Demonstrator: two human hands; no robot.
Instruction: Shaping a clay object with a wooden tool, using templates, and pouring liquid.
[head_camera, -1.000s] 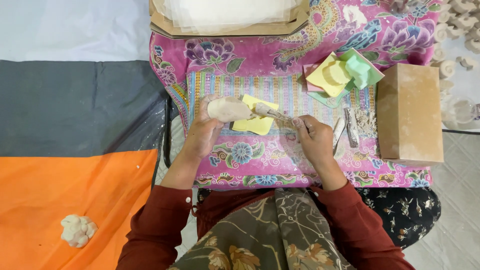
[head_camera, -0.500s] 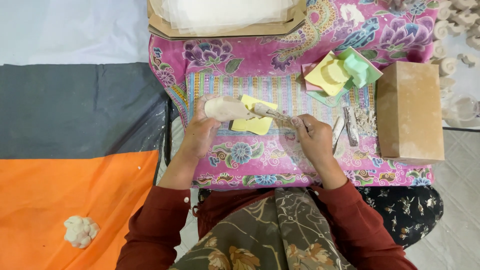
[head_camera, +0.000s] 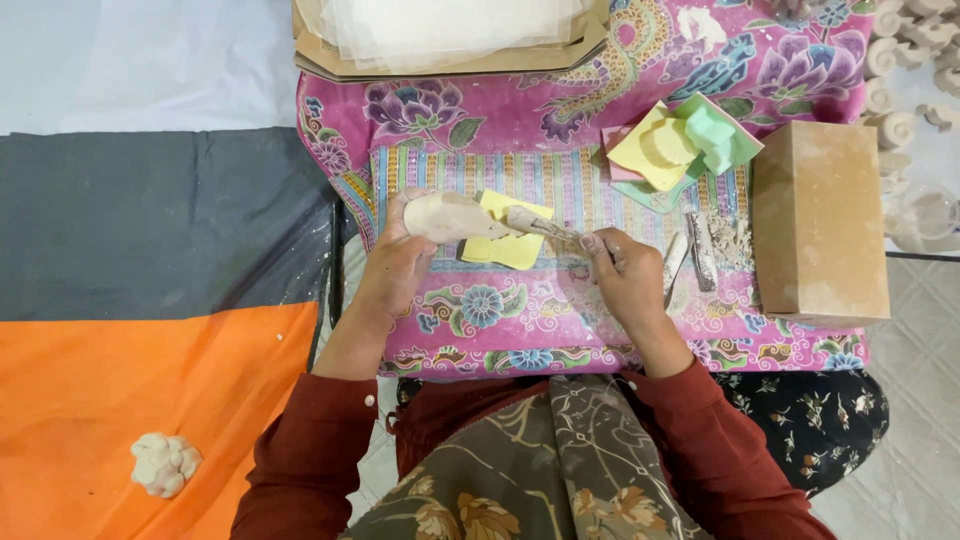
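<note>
**Clay piece in one hand, tool in the other**

I'm holding a pale clay piece (head_camera: 450, 216) in my left hand (head_camera: 395, 270), fingers wrapped tight around it, just above the pink floral cloth (head_camera: 480, 310). My right hand (head_camera: 625, 275) is gripping a thin stick tool (head_camera: 540, 225), its tip touching the clay. A yellow sponge (head_camera: 510, 245) is lying right under them. A tan block (head_camera: 818, 220) is sitting off to my right.

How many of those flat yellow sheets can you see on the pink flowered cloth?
2. One yellow sheet lies under the pale carved piece held by the left hand. The other yellow sheet tops the coloured stack beside the tan block. More may be hidden in that stack.
</note>
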